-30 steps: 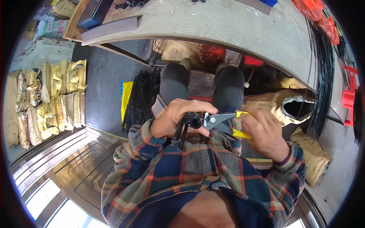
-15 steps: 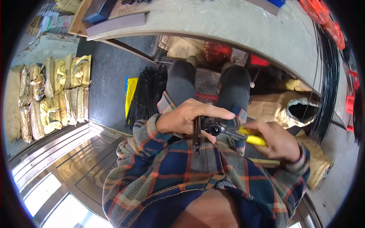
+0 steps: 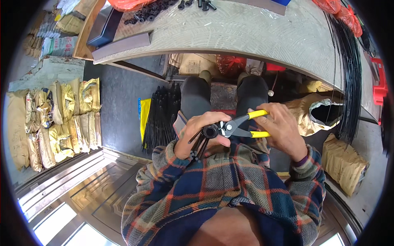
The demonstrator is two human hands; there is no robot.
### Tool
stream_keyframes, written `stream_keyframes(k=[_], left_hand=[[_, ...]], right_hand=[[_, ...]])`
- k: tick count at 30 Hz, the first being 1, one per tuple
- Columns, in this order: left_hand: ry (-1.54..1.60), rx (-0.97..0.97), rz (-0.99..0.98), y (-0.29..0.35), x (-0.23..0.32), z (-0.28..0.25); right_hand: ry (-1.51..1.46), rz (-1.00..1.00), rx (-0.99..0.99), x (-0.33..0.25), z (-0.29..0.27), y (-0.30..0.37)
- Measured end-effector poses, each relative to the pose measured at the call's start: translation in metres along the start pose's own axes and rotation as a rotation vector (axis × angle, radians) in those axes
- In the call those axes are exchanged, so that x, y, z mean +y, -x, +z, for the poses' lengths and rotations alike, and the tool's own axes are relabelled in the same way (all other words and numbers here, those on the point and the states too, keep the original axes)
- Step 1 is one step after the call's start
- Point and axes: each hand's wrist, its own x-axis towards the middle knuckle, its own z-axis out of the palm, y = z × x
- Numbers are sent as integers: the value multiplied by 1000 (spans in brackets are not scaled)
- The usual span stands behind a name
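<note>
Over my lap, my left hand (image 3: 203, 127) is closed around a black round fitting (image 3: 210, 130) with a hole in its end, and around several thin black rods (image 3: 199, 146) that stick out below it. My right hand (image 3: 283, 127) grips a pair of cutting pliers (image 3: 243, 132) with yellow handles and dark jaws. The handles are spread apart, one under my thumb side and one toward my palm. The pliers' head lies right beside the fitting, between my left thumb and fingers; whether the jaws bite on anything is hard to see.
A grey worktable (image 3: 230, 33) spans the far side, with black plastic parts (image 3: 152, 11) on it. Long black strands (image 3: 352, 90) hang over its right end. Black rods (image 3: 162, 119) stand left of my legs. An open sack (image 3: 301, 115) and a wrapped package (image 3: 344, 164) lie at right.
The pliers' handles have spread apart; they were closer together before. The black fitting has turned its open end upward and shifted slightly left with my left hand. The whole view has tilted up.
</note>
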Motion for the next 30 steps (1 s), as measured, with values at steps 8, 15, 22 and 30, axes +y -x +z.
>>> stream_keyframes(k=[8, 15, 22, 30], left_hand=[[153, 99, -96, 9, -11, 5], [-62, 167, 47, -2, -17, -3], [3, -92, -234, -2, 2, -25], [-56, -51, -308, -4, 10, -34]], right_hand=[[-244, -78, 187, 6, 60, 2], [-132, -99, 279, 1, 26, -23], [853, -286, 370, 2, 2, -52], [1028, -312, 397, -5, 8, -49]])
